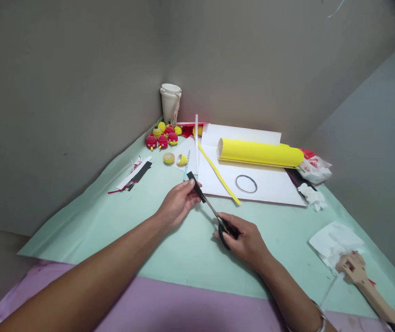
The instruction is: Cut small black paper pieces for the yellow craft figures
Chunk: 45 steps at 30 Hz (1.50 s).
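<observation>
I stand near and see two bare hands over a green cloth (169, 253). The left hand (179, 201) pinches one black strip (192, 180) between the thumb and the fingers. The right hand (249, 237) is curled around the handles of one pair of scissors (214, 212), whose blades reach the near end of this strip, above the cloth. Behind the hands lies one white sheet (214, 185), with one yellow roll (259, 154) and one thin ring (236, 184) on it; one yellow strip (219, 175) crosses its left part. Near the left hand are one pencil (186, 165) and two small yellow pieces (168, 158). Farther, three red balls (162, 141) make the front row; those behind I cannot count surely. One glue gun (363, 276) lies at the right.
</observation>
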Each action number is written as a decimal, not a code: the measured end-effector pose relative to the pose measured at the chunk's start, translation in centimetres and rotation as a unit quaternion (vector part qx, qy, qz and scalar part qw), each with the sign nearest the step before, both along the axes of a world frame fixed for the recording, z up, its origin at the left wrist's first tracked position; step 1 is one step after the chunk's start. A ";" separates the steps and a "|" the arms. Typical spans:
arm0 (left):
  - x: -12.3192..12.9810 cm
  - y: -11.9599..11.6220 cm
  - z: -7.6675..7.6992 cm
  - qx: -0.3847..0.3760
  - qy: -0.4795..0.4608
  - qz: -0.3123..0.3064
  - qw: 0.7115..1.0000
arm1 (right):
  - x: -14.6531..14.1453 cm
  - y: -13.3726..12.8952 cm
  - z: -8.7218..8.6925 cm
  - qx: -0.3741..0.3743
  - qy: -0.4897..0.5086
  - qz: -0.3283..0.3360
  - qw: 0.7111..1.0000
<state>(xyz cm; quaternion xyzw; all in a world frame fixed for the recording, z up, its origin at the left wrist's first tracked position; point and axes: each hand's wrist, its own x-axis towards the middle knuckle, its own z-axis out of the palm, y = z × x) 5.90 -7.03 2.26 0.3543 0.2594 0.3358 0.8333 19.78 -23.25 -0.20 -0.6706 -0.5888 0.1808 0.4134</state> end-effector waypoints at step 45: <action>0.0 -0.2 0.2 -0.003 -0.015 0.001 1.000 | 0.3 0.0 -0.3 0.016 -0.050 0.005 0.999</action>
